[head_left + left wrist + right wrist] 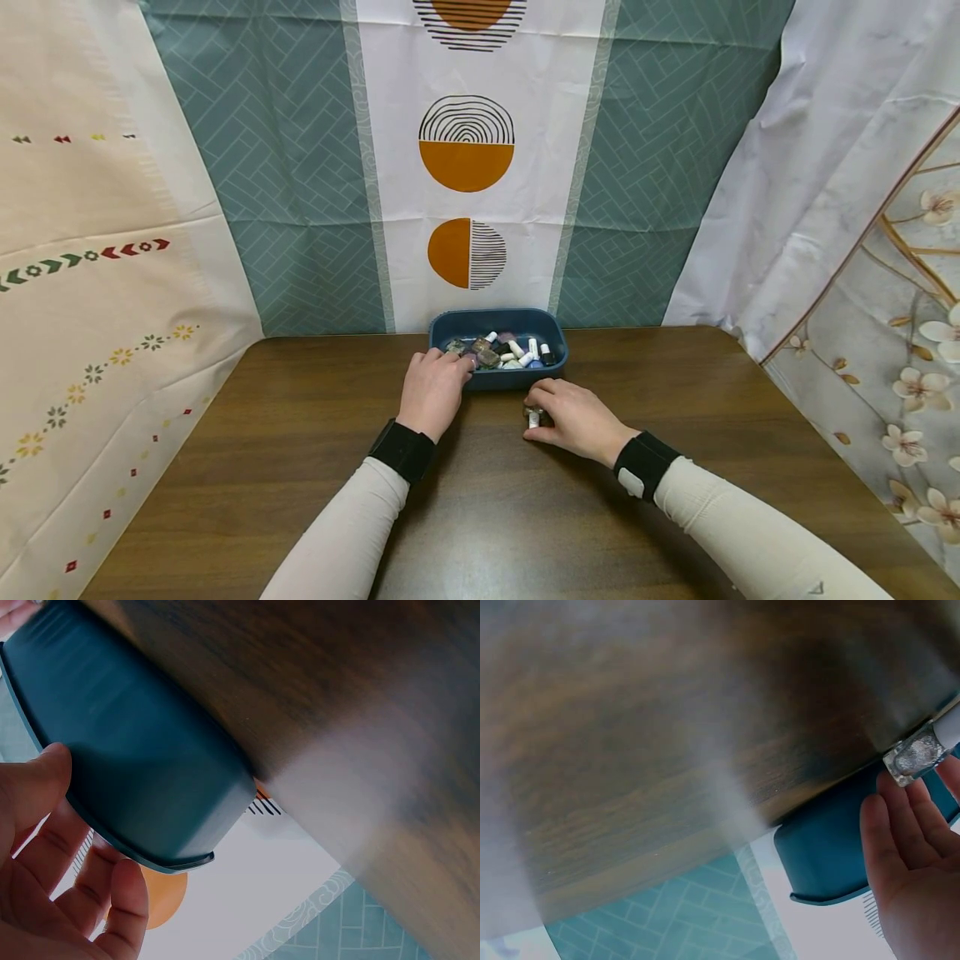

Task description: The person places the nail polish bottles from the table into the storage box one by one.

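Note:
A dark blue plastic bin (498, 380) stands at the back of the table, holding several small bottles of nail polish (516, 350), many with white caps. My left hand (435, 387) grips its front left rim; in the left wrist view the thumb (52, 769) lies at the rim, with the other fingers partly hidden behind it. Just in front of the bin, my right hand (573, 417) holds a nail polish bottle (919, 754) of clear glass with silvery contents and a pale cap. Part of the grip on that bottle falls outside the right wrist view.
The brown wooden table (480, 517) spreads in front of the bin and to both sides. A patterned fabric backdrop (480, 200) hangs right behind the table's back edge, with more cloth at the left and right.

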A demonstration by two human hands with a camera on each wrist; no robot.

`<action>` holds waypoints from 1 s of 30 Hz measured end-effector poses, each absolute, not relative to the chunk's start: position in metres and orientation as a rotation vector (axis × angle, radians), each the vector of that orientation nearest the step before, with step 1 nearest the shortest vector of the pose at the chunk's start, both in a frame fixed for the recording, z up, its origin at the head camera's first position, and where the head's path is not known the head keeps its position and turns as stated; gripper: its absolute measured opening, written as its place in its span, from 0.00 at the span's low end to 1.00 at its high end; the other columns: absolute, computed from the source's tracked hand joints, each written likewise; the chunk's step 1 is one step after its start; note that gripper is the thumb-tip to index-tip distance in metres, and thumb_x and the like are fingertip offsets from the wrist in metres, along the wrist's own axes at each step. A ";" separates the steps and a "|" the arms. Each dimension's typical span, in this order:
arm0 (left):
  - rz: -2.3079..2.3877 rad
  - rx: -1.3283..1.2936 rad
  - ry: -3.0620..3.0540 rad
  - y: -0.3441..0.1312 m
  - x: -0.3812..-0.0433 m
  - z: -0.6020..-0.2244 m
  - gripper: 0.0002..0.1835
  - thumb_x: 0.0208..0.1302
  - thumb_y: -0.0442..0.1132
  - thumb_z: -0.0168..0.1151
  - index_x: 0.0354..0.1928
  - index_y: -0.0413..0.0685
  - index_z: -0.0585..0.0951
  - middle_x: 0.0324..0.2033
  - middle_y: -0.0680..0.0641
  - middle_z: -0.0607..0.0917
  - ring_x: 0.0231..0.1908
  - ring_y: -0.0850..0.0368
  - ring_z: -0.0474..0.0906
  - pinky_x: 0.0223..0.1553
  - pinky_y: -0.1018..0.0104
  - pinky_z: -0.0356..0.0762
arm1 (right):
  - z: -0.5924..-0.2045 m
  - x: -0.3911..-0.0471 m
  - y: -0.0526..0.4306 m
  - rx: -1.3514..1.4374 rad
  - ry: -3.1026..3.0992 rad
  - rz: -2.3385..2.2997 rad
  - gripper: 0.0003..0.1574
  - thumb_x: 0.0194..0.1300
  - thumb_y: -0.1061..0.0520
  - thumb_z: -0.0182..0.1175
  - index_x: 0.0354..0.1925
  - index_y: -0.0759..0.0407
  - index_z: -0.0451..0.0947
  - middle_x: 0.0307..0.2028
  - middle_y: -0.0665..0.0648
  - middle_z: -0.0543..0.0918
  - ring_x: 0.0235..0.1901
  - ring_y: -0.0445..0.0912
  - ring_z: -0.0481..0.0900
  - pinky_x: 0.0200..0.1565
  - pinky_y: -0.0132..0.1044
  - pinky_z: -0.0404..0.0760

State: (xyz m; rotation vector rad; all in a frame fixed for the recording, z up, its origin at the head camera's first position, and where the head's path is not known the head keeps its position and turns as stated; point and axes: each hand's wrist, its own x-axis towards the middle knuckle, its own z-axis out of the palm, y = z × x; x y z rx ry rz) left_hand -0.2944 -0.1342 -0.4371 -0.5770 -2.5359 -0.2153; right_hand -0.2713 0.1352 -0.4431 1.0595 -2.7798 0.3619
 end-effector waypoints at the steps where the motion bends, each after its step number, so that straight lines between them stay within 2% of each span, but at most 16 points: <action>1: -0.216 -0.578 -2.536 -0.134 -0.295 -0.437 0.06 0.75 0.41 0.74 0.49 0.54 0.94 0.42 0.47 0.94 0.40 0.46 0.84 0.43 0.50 0.77 | -0.443 -0.271 0.136 1.060 -2.777 0.360 0.27 0.66 0.42 0.82 0.55 0.54 0.86 0.51 0.53 0.86 0.48 0.46 0.83 0.56 0.47 0.87; 19: -0.226 -0.575 -2.537 -0.134 -0.294 -0.436 0.07 0.74 0.41 0.75 0.50 0.54 0.94 0.43 0.48 0.94 0.40 0.46 0.84 0.43 0.51 0.77 | -0.425 -0.258 0.137 1.067 -2.763 0.437 0.30 0.67 0.42 0.81 0.61 0.54 0.88 0.57 0.52 0.87 0.55 0.48 0.85 0.59 0.49 0.86; 30: -0.242 -0.578 -2.575 -0.134 -0.294 -0.434 0.08 0.75 0.41 0.74 0.52 0.54 0.94 0.44 0.47 0.94 0.41 0.46 0.84 0.43 0.50 0.76 | -0.409 -0.249 0.139 1.093 -2.675 0.469 0.31 0.66 0.40 0.81 0.59 0.55 0.89 0.58 0.52 0.87 0.57 0.48 0.86 0.60 0.48 0.86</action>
